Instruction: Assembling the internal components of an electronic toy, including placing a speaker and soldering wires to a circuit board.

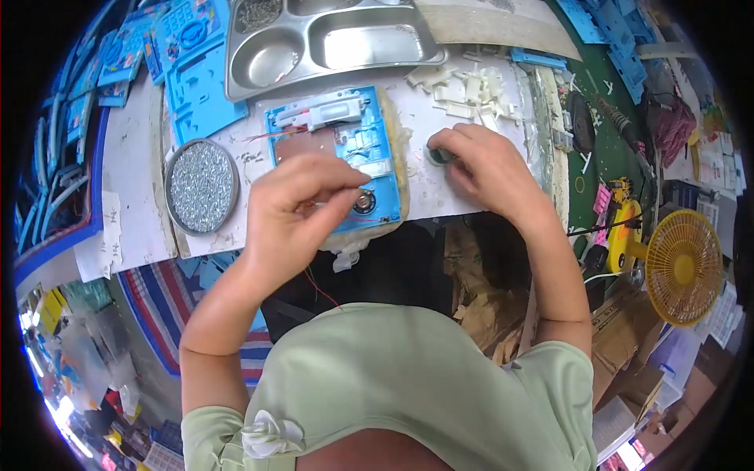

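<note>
A blue plastic casing (388, 149) lies on a padded block in front of me, with a white mechanism (326, 115), thin red wires and a round speaker-like part (364, 202) in it. My left hand (294, 204) is over its near left part, thumb and fingertips pinched together next to a white strip (374, 169). Whatever is between those fingertips is too small to make out. To the right of the casing, my right hand (487, 166) is closed, its fingers around a small dark round object (441, 156) at the table surface. The hand partly hides that object.
A round dish of small silver screws (202, 187) stands left of the casing. Behind it are a steel compartment tray (290, 85) and blue panels (206, 90). White plastic parts (475, 94) lie in a pile at the back right. A yellow fan (682, 268) stands at far right.
</note>
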`<action>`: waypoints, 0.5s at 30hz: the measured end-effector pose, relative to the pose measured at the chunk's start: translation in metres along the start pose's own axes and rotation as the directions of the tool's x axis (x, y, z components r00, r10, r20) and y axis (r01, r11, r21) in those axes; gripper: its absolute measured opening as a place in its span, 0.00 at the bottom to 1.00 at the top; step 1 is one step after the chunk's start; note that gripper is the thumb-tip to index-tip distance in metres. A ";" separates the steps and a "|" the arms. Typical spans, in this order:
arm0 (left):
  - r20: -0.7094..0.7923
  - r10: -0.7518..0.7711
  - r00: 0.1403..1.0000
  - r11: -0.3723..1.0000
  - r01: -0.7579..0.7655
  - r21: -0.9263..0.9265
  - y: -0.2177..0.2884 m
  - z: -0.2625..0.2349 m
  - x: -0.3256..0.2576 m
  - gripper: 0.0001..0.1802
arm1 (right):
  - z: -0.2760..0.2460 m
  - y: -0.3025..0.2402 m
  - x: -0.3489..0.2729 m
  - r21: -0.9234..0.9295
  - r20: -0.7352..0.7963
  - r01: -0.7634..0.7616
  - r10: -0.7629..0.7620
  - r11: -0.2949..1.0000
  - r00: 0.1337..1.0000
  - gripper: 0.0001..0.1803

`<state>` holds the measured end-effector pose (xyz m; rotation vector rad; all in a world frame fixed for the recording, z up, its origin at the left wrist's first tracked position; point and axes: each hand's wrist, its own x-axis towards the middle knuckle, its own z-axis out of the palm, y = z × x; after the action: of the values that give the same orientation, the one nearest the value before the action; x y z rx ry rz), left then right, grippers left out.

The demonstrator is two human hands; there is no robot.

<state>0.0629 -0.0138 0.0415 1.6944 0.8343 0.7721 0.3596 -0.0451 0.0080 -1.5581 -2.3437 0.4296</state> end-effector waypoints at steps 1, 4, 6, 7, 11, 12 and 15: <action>-0.035 -0.028 0.999 1.000 0.027 -0.015 -0.003 0.003 -0.010 0.09 | -0.002 -0.001 0.003 -0.052 0.032 0.024 -0.022 0.998 0.999 0.19; -0.090 -0.070 0.993 0.997 0.069 -0.016 -0.003 0.006 -0.024 0.11 | -0.015 -0.009 0.004 0.262 0.097 -0.210 0.190 0.942 0.977 0.21; -0.112 -0.110 0.988 0.993 0.105 -0.050 -0.006 0.013 -0.027 0.13 | -0.018 -0.027 0.002 0.571 0.148 -0.359 0.337 0.738 0.930 0.24; -0.102 -0.159 0.982 0.984 0.149 -0.094 -0.006 0.014 -0.029 0.16 | -0.010 -0.045 0.001 0.755 0.091 -0.292 0.347 0.588 0.933 0.23; -0.160 -0.141 0.977 0.982 0.117 -0.151 -0.014 0.019 -0.032 0.19 | 0.012 -0.093 0.007 0.978 0.159 -0.187 0.252 0.093 0.955 0.23; -0.161 -0.147 0.976 0.978 0.120 -0.168 -0.014 0.019 -0.033 0.19 | 0.015 -0.095 0.009 0.981 0.176 -0.189 0.214 0.038 0.961 0.23; -0.158 -0.154 0.975 0.973 0.122 -0.195 -0.013 0.019 -0.034 0.19 | 0.021 -0.095 0.016 0.978 0.207 -0.209 0.194 -0.008 0.959 0.23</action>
<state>0.0577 -0.0488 0.0215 1.4047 0.9591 0.8810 0.2655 -0.0676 0.0289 -0.9744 -0.9696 1.7161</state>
